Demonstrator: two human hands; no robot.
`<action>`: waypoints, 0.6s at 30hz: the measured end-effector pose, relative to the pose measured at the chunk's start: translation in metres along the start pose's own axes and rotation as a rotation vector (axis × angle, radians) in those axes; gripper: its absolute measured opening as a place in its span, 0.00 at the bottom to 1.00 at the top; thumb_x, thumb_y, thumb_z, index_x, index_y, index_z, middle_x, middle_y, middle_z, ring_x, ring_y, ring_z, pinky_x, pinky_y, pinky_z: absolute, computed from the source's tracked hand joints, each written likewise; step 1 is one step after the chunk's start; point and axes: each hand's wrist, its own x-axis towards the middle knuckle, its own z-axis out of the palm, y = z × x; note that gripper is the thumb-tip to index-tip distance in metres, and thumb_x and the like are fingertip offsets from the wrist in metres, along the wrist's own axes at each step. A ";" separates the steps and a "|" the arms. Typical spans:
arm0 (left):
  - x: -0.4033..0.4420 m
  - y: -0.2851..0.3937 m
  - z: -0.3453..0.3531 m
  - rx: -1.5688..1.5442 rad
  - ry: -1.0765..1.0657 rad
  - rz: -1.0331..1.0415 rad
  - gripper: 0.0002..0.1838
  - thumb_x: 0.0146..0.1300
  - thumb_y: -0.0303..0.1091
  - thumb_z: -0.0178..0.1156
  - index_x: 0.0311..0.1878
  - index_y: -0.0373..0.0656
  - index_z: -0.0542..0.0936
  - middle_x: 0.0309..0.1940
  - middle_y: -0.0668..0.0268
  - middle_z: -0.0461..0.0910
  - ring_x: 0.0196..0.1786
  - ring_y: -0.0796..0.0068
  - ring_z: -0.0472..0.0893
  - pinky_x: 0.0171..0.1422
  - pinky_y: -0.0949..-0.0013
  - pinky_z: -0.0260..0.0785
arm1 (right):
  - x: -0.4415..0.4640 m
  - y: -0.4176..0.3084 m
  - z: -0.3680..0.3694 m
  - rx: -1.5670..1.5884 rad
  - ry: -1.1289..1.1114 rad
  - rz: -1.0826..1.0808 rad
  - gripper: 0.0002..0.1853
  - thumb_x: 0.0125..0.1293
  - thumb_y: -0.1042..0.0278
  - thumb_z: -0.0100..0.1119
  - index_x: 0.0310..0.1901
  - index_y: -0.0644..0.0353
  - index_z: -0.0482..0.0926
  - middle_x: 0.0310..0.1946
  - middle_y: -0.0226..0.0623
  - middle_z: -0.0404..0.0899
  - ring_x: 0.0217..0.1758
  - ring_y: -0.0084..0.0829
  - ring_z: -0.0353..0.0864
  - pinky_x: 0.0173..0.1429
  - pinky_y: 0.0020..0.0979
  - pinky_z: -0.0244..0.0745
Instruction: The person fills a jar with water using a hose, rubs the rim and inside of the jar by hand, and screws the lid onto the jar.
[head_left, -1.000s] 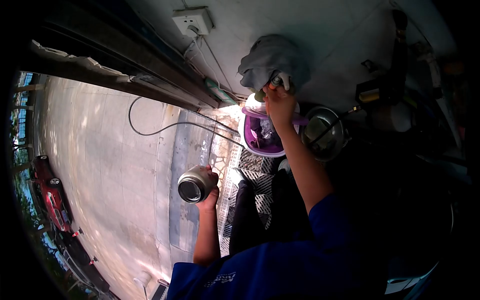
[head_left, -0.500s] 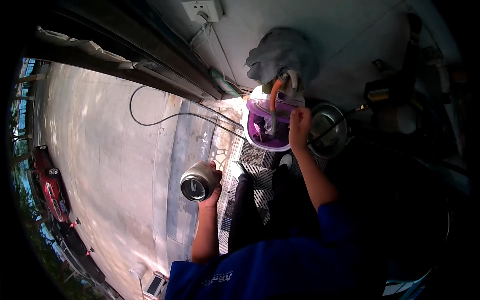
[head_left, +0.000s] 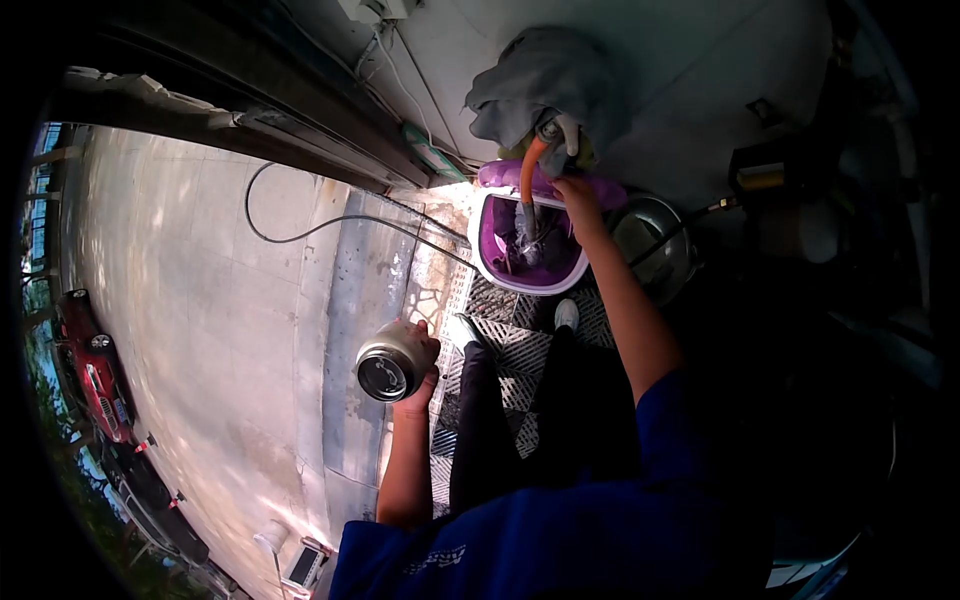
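My left hand (head_left: 425, 365) is wrapped round a pale cup-like container (head_left: 385, 372) with a dark round end facing me. My right hand (head_left: 577, 195) is closed at the purple lid (head_left: 598, 190) of a white-rimmed purple bucket (head_left: 530, 280). An orange hose (head_left: 529, 172) hangs from the tap below a grey cloth (head_left: 540, 90), and water runs from it into the bucket over dark contents. The fingertips of my right hand are partly hidden against the lid.
A metal bowl (head_left: 655, 245) stands right of the bucket, with a black hose crossing it. Another black hose (head_left: 350, 218) loops over the pavement. Patterned mats (head_left: 510, 335) lie underfoot. A socket is on the wall, and parked cars (head_left: 100, 385) stand far left.
My right hand has left the tap, come down beside the bucket, then moved up to its lid. The lid now sits further back, and water is running. My left hand still holds the container.
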 end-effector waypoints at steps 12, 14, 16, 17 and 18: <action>0.055 -0.017 -0.017 -0.022 -0.021 -0.051 0.31 0.62 0.48 0.59 0.66 0.45 0.69 0.62 0.48 0.69 0.60 0.51 0.71 0.56 0.55 0.78 | -0.039 -0.005 0.025 -0.203 -0.080 -0.213 0.12 0.72 0.69 0.52 0.47 0.68 0.80 0.39 0.32 0.82 0.46 0.20 0.78 0.53 0.24 0.70; 0.078 -0.022 -0.017 -0.005 -0.013 -0.062 0.36 0.61 0.49 0.61 0.67 0.39 0.66 0.62 0.45 0.68 0.61 0.49 0.70 0.59 0.55 0.76 | -0.044 -0.002 0.020 -0.294 -0.077 -0.220 0.12 0.72 0.68 0.53 0.48 0.67 0.80 0.36 0.34 0.82 0.42 0.21 0.78 0.48 0.25 0.70; 0.103 -0.031 -0.010 -0.134 -0.029 -0.180 0.39 0.60 0.50 0.61 0.68 0.35 0.64 0.64 0.43 0.67 0.61 0.48 0.70 0.63 0.54 0.73 | -0.047 0.007 0.014 -0.386 -0.072 -0.228 0.12 0.72 0.68 0.53 0.48 0.66 0.81 0.34 0.35 0.82 0.37 0.22 0.78 0.43 0.25 0.70; 0.116 -0.036 -0.007 -0.152 -0.031 -0.204 0.40 0.59 0.51 0.62 0.68 0.33 0.63 0.64 0.42 0.67 0.62 0.47 0.70 0.66 0.54 0.71 | -0.048 0.012 0.011 -0.356 -0.074 -0.259 0.12 0.72 0.68 0.53 0.48 0.66 0.81 0.33 0.36 0.82 0.36 0.21 0.78 0.41 0.26 0.70; 0.130 -0.038 -0.002 -0.168 -0.023 -0.223 0.40 0.60 0.52 0.61 0.68 0.33 0.64 0.65 0.41 0.65 0.63 0.45 0.69 0.66 0.52 0.70 | -0.049 0.016 0.008 -0.325 -0.075 -0.291 0.11 0.72 0.68 0.53 0.48 0.65 0.81 0.33 0.36 0.82 0.34 0.21 0.78 0.39 0.26 0.70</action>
